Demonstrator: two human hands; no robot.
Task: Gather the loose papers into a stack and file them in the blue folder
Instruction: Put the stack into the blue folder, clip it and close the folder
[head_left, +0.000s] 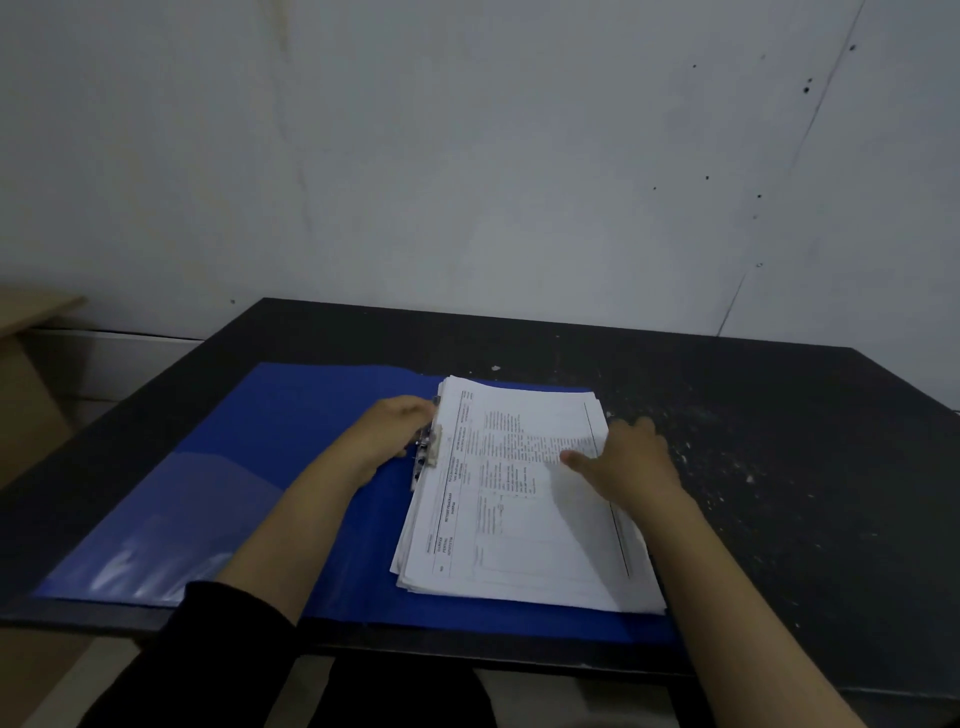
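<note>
We see papers (524, 499) stacked on right half of open blue folder (291, 467), near table (779, 441) edge. Left hand (395, 431) pinches clip (428, 452); right hand (623, 457) flat, holding nothing. Gathering done, we judge; fastening, closing left.

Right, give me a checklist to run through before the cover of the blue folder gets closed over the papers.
1. Blue folder lies open and flat on the black table: ok.
2. Paper stack sits on the folder's right half: ok.
3. Stack edges squared: not ok, the lower sheets fan out at the near left corner.
4. Metal clip closed over the stack's left edge: cannot tell, the left hand partly hides it.
5. Right hand steadies the stack: ok, it presses on the top sheet near the right edge.
6. Loose sheets left on the table: ok, none visible.
</note>
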